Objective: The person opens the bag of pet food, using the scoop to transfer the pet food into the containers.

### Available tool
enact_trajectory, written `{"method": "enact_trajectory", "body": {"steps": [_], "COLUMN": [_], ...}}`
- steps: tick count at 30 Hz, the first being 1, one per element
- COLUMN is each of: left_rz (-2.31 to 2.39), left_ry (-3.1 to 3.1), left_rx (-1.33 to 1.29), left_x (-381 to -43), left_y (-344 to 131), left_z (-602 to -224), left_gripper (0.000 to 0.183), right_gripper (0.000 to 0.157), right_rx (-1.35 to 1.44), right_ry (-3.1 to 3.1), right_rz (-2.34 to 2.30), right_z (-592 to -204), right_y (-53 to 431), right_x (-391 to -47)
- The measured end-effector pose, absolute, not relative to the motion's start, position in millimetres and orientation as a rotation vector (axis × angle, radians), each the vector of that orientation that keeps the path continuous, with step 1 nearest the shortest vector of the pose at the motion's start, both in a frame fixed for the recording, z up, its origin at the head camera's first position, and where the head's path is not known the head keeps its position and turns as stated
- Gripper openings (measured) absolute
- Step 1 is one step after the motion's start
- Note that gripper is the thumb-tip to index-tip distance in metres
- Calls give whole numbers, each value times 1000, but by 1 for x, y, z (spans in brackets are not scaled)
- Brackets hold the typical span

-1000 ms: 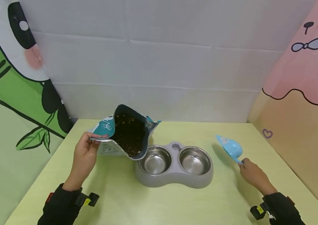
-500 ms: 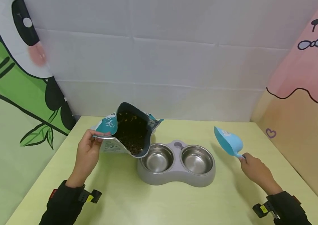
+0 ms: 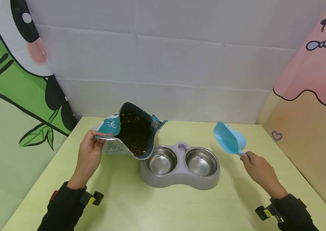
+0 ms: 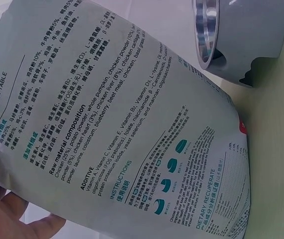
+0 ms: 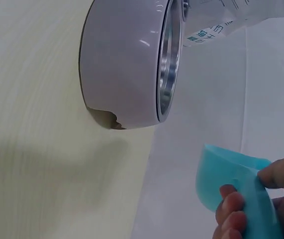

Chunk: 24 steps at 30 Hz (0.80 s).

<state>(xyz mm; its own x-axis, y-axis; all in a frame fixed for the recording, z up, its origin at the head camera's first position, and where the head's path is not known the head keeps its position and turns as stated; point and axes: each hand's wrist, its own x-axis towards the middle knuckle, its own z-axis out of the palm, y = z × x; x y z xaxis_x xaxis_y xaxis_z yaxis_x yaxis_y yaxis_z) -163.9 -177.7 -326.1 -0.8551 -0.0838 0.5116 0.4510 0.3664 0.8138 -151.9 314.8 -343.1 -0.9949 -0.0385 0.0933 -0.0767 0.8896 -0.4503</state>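
The right hand point(image 3: 259, 170), gripping the scoop point(image 3: 228, 138), had rolled its hollow toward ten o'clock; the left hand point(image 3: 89, 157) pinched the bag point(image 3: 116, 147). The scoop seemed readier to hold something.

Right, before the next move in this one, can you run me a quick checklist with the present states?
1. Bag mouth open, held by left hand: ok.
2. Food visible inside: ok; how deep it goes, cannot tell.
3. Scoop gripped by its handle in right hand: ok.
4. Scoop at the bag's mouth: not ok, it's out to the right of the stand.
5. Left bowl and right bowl seated in the stand: ok.
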Motion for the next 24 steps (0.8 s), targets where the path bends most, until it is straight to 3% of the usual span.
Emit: {"method": "enact_trajectory", "body": {"steps": [4, 10, 24], "left_rz": [-1503, -1486, -1475], "left_ry": [-2153, -2180, -2168], "left_rx": [-324, -297, -325], "left_x": [-166, -163, -164], "left_y": [-175, -175, -177], "left_z": [-325, -326, -326], "left_gripper": [10, 10, 11], "right_gripper": [44, 34, 36], "right_rx": [117, 181, 210], "right_ry": [-2940, -2906, -2891], "right_rz": [686, 795, 890], "right_z": [-337, -330, -322], "right_y": [313, 306, 294], "right_x": [-150, -148, -146]}}
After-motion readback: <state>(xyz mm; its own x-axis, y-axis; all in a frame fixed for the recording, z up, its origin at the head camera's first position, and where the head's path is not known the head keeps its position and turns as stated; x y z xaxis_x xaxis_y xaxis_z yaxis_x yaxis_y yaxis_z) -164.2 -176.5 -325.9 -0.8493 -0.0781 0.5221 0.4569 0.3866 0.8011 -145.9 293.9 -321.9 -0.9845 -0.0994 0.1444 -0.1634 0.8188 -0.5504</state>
